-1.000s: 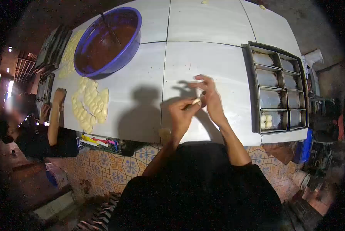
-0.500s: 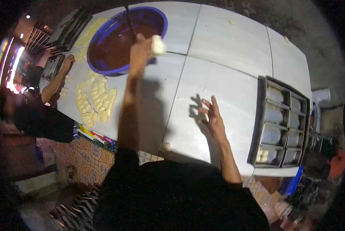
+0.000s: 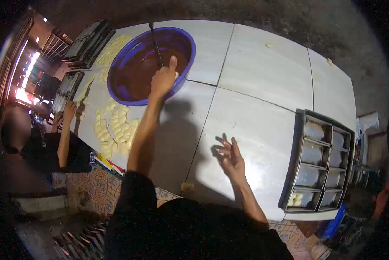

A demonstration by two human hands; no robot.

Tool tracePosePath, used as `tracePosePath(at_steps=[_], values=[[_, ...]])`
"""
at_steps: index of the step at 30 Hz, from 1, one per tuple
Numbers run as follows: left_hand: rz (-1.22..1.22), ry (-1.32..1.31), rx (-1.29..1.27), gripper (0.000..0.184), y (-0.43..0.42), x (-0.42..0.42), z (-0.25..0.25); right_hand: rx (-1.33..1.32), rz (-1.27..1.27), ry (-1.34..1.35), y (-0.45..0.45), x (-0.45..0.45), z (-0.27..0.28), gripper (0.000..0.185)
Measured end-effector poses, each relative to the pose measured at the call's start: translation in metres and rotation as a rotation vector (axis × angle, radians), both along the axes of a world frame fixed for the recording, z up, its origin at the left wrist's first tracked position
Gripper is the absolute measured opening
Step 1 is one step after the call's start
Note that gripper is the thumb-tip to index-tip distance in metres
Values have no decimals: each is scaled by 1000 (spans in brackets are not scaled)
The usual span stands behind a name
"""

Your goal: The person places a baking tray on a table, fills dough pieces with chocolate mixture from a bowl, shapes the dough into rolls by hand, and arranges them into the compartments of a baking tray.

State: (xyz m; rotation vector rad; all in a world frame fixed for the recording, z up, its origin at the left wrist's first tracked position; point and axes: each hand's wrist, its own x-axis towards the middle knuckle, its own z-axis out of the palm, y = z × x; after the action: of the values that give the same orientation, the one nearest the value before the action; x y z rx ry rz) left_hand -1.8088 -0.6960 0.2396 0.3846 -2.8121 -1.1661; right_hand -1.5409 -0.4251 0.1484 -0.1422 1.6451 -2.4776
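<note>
Your left hand, at the far left of the working area, stands over the near right part of the blue-purple basin, one digit extended above the brown mass inside. A small dough piece shows at its fingers, mostly hidden by them; your grasp appears to be closed on it, though the contact itself is out of sight. A dark rod leans in the basin, just beyond that hand. Your right hand is released: its fingers are parted and bent above the near middle of the pale surface, with nothing visible in them.

The step in hand, judged from this posture, is bringing dough and brown mass together at the basin. The next move appears to call for taking a modest portion of the mass without losing the dough, then a return toward your free right hand so that both can shape the piece.

Near left of the basin lie flattened dough pieces, set close together in rows. At the right, the divided metal pan shows eight compartments in two columns; the nearest of the left column holds a few pale balls. At the far left, a co-worker's hand is beside dark metal pans, well apart from yours.
</note>
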Motion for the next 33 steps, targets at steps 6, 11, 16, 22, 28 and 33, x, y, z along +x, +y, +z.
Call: tracePosePath(at_steps=[6,11,16,22,28,33], values=[[-369,-612,1302,86,109,188,-2,-706,-8,-590,-2,-8,-1,44],[-234,-309,1082,55,145,264,-28,121,-384,-180,-1,26,13,24],[-525,-127,546,29,138,296,-34,778,-290,505,27,55,19,27],[-397,-263,1075,27,148,328,-30,290,-293,258,35,64,46,15],[-167,-211,1024,24,151,344,-45,652,-38,80,36,88,51,20],[-445,65,628,14,138,343,-64,818,-268,357,25,87,35,37]])
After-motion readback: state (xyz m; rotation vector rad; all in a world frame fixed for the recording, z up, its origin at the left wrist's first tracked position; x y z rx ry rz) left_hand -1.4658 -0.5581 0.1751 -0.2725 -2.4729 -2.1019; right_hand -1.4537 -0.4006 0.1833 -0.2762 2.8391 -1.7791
